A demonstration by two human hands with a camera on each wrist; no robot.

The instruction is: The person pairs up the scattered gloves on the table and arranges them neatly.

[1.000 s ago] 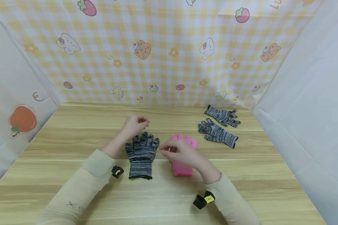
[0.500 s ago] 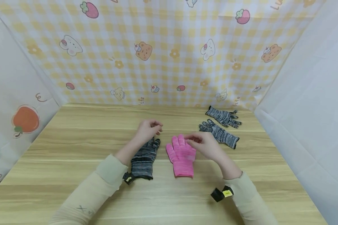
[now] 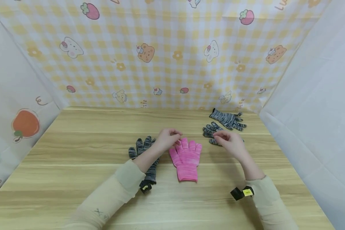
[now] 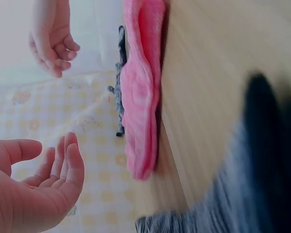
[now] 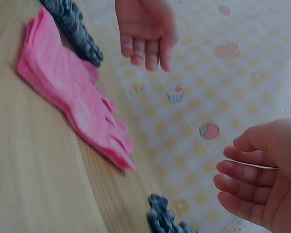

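A wood-grain table [image 3: 89, 140] is backed by a yellow-and-white checked cloth [image 3: 172, 73] on which bears, strawberries and flowers are printed. The scene is flanked on the right by a white sheet [image 3: 310, 127] and on the left by another white panel [image 3: 5, 80] marked with an orange fruit. Two forearms in pale sleeves, left sleeve [image 3: 112, 195] and right sleeve [image 3: 270, 204], are extended across the table from its near edge.

A dark striped glove [image 3: 141, 150], laid flat left of centre with its fingers pointed away, is partly covered by the left forearm. Just beside it a pink glove [image 3: 187, 161] is spread flat, its cuff turned toward the near edge. At the far right, an upper grey glove [image 3: 226, 119] and a lower grey glove [image 3: 213, 128] are set close together, the lower partly hidden.

The left hand [image 3: 167, 139] is held above the pink glove's fingertips, its grip apart, fingers loosely bent and nothing held. The right hand [image 3: 231, 140] is raised over the lower grey glove, its grip likewise apart, nothing held. Below each wrist a small black device is worn; on the right one a yellow label [image 3: 248, 192] is carried.
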